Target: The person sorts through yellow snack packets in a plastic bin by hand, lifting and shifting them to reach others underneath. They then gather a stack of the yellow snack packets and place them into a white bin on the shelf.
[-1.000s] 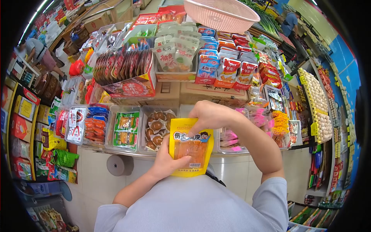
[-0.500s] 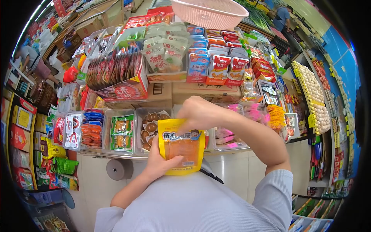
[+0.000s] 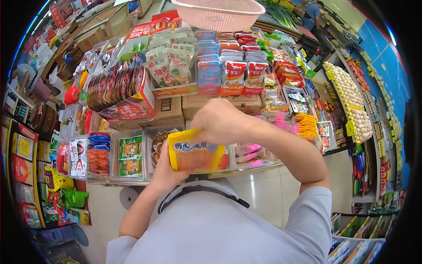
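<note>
A yellow snack packet [image 3: 195,154] with a see-through middle is held above the front edge of the display, in front of my chest. My left hand [image 3: 166,170] grips its left side and lower corner. My right hand [image 3: 220,121] is at the packet's top edge, its fingers bent down and closed against it; the fingertips are partly hidden and blurred. Just behind the packet, a clear tub of round brown items [image 3: 158,143] is partly covered by my left hand.
Green packets [image 3: 131,154] and pink-marked packs [image 3: 251,154] fill front tubs. Cardboard boxes [image 3: 169,110] support the upper snack rows. A pink basket [image 3: 217,15] stands at the back. Egg trays [image 3: 347,99] are at right. Two people stand farther off, back left [image 3: 26,77] and back right [image 3: 312,16].
The packet has tilted and blurred, and moved slightly up and left with both hands. My right hand has closed in on its top edge. The whole display has shifted left in view.
</note>
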### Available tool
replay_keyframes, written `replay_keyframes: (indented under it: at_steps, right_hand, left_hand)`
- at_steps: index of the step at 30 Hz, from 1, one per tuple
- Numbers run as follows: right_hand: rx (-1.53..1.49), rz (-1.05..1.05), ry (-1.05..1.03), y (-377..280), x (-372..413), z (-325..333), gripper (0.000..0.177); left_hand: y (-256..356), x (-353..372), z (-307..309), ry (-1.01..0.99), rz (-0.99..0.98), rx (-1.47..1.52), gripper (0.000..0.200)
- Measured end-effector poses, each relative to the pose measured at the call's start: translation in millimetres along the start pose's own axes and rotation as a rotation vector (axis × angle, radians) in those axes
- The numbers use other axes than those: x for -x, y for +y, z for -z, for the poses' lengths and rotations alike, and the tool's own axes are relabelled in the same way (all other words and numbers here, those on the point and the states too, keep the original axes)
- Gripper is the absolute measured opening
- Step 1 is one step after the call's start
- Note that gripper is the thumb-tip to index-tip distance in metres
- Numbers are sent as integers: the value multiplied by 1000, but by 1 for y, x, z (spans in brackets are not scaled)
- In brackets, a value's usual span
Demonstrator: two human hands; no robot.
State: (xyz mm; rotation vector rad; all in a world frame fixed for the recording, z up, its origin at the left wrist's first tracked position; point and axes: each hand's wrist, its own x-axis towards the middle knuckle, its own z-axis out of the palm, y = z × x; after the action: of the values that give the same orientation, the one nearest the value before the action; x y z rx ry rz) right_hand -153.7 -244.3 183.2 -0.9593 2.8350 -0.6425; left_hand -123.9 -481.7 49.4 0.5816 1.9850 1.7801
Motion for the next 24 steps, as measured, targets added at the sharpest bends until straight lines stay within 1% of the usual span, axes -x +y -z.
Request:
replay_keyframes:
  at_steps: [3, 6, 9, 13, 17, 18, 20, 23, 24]
  right_hand:
    - [78, 77, 141, 14, 11, -6, 19]
    - [151, 170, 232, 37, 31, -18, 13]
    - [234, 255, 296, 52, 51, -35, 14]
    - [242, 323, 413, 64, 69, -66, 16]
    - [230, 255, 450, 67, 82, -92, 15]
    - [240, 248, 488, 67, 84, -102, 15]
    - [212, 224, 495, 65, 88, -113, 15]
    - [194, 180, 494, 70, 91, -118, 14]
    - [190, 166, 492, 72, 91, -120, 14]
  left_hand:
    - [-4, -28, -5, 108, -22, -118, 77]
    - [-9, -43, -19, 165, -99, -351, 62]
    - [-28, -59, -35, 207, -174, -460, 57]
    - [-59, -76, -46, 250, -266, -573, 61]
    - [-66, -80, -52, 260, -228, -660, 57]
    - [-65, -81, -52, 264, -244, -672, 57]
    - [-64, -84, -53, 265, -277, -695, 58]
    - [-69, -103, -46, 260, -510, -887, 53]
    - [-74, -108, -41, 179, -532, -944, 50]
